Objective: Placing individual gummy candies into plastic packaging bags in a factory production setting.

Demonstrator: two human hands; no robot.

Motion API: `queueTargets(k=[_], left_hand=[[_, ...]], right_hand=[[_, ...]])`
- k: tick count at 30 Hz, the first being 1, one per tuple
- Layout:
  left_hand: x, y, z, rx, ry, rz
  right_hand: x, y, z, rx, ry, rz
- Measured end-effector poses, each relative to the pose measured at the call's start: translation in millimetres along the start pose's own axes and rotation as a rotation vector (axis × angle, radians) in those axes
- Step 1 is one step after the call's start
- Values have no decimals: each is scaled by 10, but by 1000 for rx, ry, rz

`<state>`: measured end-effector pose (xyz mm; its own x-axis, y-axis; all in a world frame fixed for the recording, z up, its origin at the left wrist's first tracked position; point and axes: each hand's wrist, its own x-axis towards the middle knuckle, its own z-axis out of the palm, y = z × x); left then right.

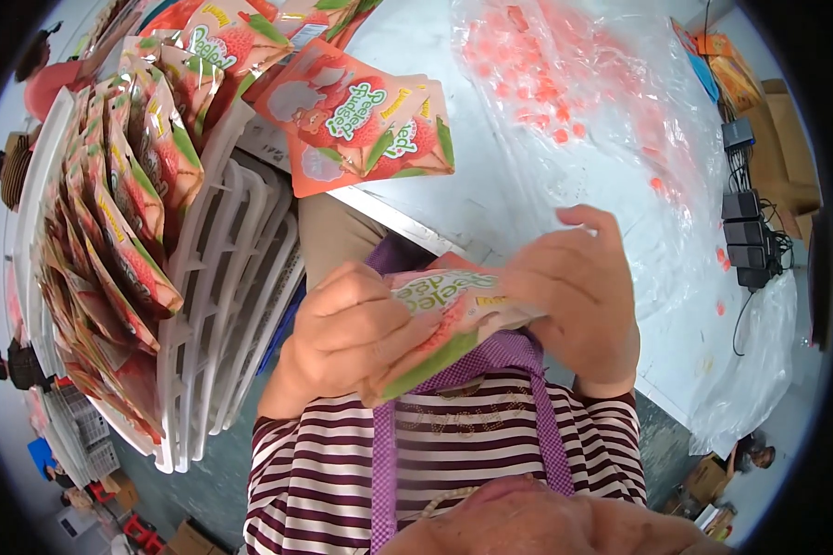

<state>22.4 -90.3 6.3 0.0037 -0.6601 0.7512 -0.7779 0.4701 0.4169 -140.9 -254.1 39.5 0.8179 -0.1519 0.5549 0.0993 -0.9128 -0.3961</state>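
Between my two hands is a pink and red candy pouch [453,313] with a green band along its lower edge, tilted in front of my chest. My left hand [342,338] is closed round its left end, fingers folded over the front. At the other end my right hand [574,301] pinches the pouch; its fingers are a little blurred and one finger sticks up. What lies inside the pouch is hidden. Flat pouches [356,125] of the same kind overlap on the table's left corner, beyond my left hand.
On my left, a stack of white plastic crates [222,305] carries several filled pouches [125,199] standing in rows. A clear plastic sheet [620,102] with small red pieces [537,79] covers part of the white table [389,46]. Black power adapters [748,236] with cables line the right edge.
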Motion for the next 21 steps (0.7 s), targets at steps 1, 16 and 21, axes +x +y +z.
queueTargets(k=[1, 16, 21], left_hand=[[6, 14, -6, 0, 0, -2], [0, 22, 13, -2, -13, 30], [-67, 71, -18, 12, -66, 61]], right_hand=[[-6, -27, 6, 14, -38, -19], [40, -172, 74, -54, -124, -79], [34, -205, 87, -38, -154, -137]])
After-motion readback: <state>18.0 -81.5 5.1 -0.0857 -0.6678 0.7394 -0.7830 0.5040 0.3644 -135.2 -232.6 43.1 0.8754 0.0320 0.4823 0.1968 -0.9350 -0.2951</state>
